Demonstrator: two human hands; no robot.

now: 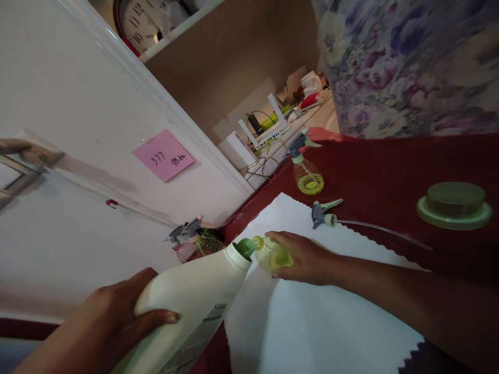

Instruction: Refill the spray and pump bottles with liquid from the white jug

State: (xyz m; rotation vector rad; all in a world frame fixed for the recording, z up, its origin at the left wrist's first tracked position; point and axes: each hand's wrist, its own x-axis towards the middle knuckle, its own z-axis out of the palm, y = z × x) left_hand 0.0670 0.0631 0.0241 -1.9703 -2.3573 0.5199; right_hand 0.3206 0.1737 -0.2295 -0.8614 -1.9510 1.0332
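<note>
My left hand (128, 311) is wrapped round a large pale detergent jug (187, 291), tilted so that its open mouth with a green spout points right. Against that spout is the neck of a small clear spray bottle (268, 255) with yellow-green liquid in it. My right hand (300, 257) grips this bottle by its body, tilted towards the jug. Just beyond my right hand a grey and pale green spray head (323, 214) lies with its clear tube. A large green cap (454, 205) sits on the red table at the right.
White paper (312, 322) covers part of the red table (378, 161). A spray bottle with yellow liquid (307, 176) stands behind it; more spray bottles (197, 241) stand left by the white door. A white router (268, 135) is on the ledge, beside a floral curtain (409, 67).
</note>
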